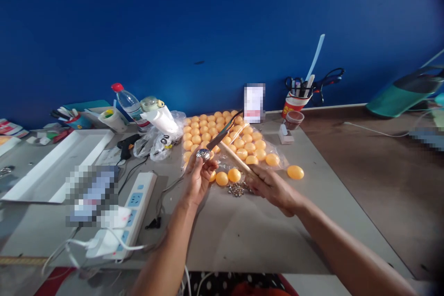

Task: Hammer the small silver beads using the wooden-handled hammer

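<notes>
My left hand [200,173] holds a shiny round metal piece [203,154] between its fingers. A wooden stick-like handle [236,157] is gripped in my right hand [272,187]. A dark narrow blade-like part [217,140] lies between the handle's far end and the metal piece; whether it joins the handle is unclear. Behind both hands, many orange balls [249,147] sit in rows in clear plastic. Several loose orange balls [234,175] are near my hands, and one orange ball [295,172] lies to the right. Small metal bits [236,189] are piled beside my right hand.
A white power strip [140,203] with plugs and cables stands at left, near a blurred phone [95,194] and a white tray [62,162]. Behind are a bottle [130,104], plastic bags [161,141], a hot-glue gun [128,146] and a cup of tools [296,101].
</notes>
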The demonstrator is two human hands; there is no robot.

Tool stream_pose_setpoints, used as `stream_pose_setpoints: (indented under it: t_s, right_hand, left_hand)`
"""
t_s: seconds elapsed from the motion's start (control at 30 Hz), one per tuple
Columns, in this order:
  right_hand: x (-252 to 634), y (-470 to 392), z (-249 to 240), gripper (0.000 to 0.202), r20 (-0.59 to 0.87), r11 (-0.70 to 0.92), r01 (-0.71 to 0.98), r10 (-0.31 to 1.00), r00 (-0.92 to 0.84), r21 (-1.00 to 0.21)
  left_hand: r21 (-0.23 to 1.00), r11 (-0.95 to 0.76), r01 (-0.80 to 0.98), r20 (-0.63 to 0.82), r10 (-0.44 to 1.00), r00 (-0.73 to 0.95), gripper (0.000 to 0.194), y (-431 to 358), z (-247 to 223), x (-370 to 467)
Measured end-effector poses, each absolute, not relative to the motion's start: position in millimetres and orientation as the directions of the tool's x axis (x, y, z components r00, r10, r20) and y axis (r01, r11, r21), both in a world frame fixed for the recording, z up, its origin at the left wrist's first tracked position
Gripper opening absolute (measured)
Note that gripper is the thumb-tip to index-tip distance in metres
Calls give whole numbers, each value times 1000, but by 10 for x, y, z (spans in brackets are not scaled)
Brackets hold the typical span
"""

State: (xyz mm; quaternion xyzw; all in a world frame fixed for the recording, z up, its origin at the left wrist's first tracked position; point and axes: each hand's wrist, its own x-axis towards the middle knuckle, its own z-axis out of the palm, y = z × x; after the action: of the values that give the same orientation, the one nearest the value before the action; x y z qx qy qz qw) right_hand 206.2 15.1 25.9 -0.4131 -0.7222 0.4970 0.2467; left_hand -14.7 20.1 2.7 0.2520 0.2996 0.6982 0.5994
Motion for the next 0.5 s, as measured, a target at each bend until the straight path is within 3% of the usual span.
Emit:
stream_pose_setpoints:
  t_s: [0.17,0.33,0.5]
  right_hand:
    - [2069,163,260,19,-34,222,383,828,-559,-897]
    - [2072,149,263,24,-46,155,319,839,-543,-935]
    - [2049,129,270,22,-46,186,345,823,-566,-920]
  left_hand:
    - [705,-83,-704,-23,990,-140,44,204,20,-161]
    - [702,-68,-709,-36,991,-131,45,209,-10,-169]
    - [706,-55,-706,-38,993,-115,49,204,-14,-164]
